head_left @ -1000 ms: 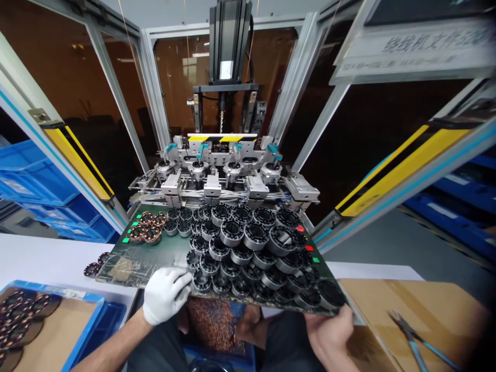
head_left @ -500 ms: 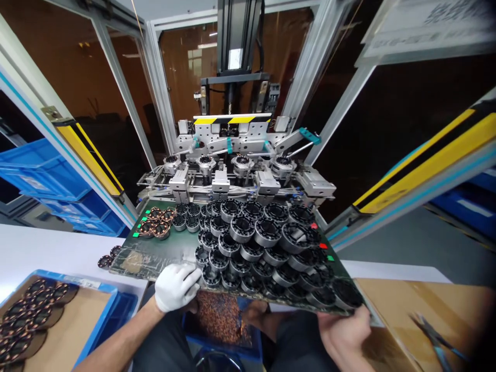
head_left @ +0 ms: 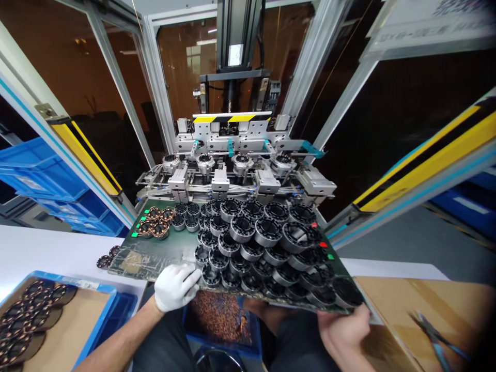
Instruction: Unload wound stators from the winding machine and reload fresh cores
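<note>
Across the right part of the green desk (head_left: 163, 253), ring-shaped cores (head_left: 268, 241) stand heaped in tiers, silvery outside, black and toothed within, their centres open. At the near edge, the white-gloved left hand (head_left: 176, 288) has fingers loosely bent beside the front cores; the bare right hand (head_left: 344, 328) touches the near right corner. Whether either grips, I cannot tell.

Pliers (head_left: 431, 333) on taped cardboard (head_left: 391, 299), blue crates (head_left: 65, 178) at left
</note>
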Demonstrator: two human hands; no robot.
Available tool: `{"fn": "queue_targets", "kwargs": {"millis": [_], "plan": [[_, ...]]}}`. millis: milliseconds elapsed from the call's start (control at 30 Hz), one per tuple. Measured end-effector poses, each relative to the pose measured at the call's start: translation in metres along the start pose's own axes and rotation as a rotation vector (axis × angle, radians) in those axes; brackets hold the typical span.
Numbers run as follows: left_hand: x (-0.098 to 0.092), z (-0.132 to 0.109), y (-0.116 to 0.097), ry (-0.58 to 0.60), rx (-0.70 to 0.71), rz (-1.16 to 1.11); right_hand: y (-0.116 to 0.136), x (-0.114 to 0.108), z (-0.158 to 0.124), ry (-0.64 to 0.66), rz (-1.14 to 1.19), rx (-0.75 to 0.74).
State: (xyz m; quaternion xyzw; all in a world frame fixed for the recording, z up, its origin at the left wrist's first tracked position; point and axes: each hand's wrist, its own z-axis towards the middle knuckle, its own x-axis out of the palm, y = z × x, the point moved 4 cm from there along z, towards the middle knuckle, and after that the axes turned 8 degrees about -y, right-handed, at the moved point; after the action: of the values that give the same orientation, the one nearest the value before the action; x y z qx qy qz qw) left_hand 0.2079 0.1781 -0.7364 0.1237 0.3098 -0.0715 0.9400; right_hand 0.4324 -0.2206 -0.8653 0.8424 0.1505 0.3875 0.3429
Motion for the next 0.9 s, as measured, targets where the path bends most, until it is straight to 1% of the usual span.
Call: {"fn": "queue_targets", "kwargs": {"millis": [100,300,433,567,767,900], "plan": [[-0.0001,0.0007,-0.0006,-0.006,0.003,-0.002,0.0016,0.0019,-0.0037,-0.055,-0.002,0.012],[-0.0007,0.0002,-0.0030,-0.030,-0.010,-0.005,-0.0004,-0.0008,-0.0009,-0.031,-0.086,0.023],[-0.0004,-0.0002,-0.0043,-0.035,-0.028,-0.011,-0.0016,-0.0052,0.0040,-0.021,-0.118,-0.015],[0.0005,-0.0001,-0.0035,-0.011,-0.059,-0.028,0.0009,-0.0051,0.0039,0.000,-0.128,-0.011],[-0.0016,0.0009,-0.0043,0.010,-0.077,-0.044,0.0039,-0.0036,0.0014,-0.007,-0.117,0.001],[-0.0015,0.0016,-0.0050,0.033,-0.118,-0.060,0.0052,-0.0020,-0.0014,-0.011,-0.132,-0.017]]}}
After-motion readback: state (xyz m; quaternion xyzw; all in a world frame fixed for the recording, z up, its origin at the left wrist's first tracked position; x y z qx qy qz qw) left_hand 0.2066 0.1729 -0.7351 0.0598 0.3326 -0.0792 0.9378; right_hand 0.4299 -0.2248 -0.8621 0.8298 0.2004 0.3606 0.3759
